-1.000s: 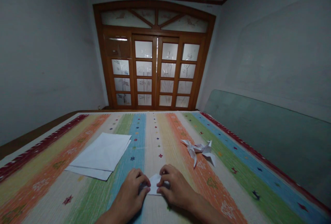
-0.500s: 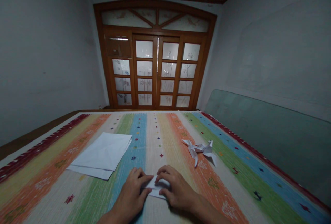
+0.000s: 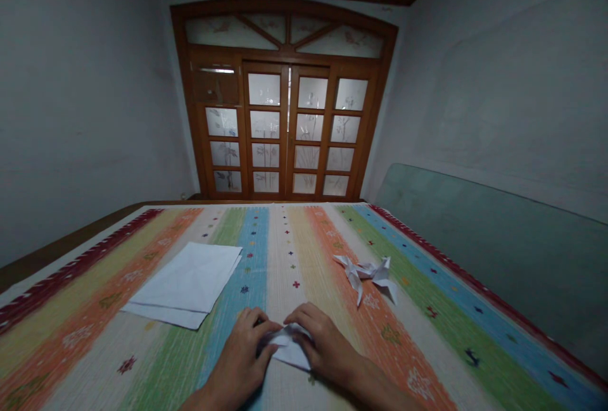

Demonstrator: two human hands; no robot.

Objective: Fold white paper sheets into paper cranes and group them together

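Note:
A small folded piece of white paper (image 3: 293,355) lies on the striped tablecloth close in front of me, between my two hands. My left hand (image 3: 247,344) pinches its left end with thumb and fingers. On the other side, my right hand (image 3: 323,341) grips the right part, its thumb tucked against a raised flap and its fingers curled over the far edge. Part of the paper is hidden under the fingers. Beyond my right hand rest folded white paper cranes (image 3: 365,275), touching or overlapping; their exact number is hard to make out.
Flat white paper sheets (image 3: 187,284) lie stacked, slightly askew, to the left. The striped tablecloth (image 3: 285,259) covers the table. A pale green panel (image 3: 484,227) stands along the right side, and a wooden door with glass panes (image 3: 285,126) is at the back.
My right thumb has moved up and in under the paper's flap, and my right fingers have closed over the far edge. The paper's right side is lifted and its lower part shows more.

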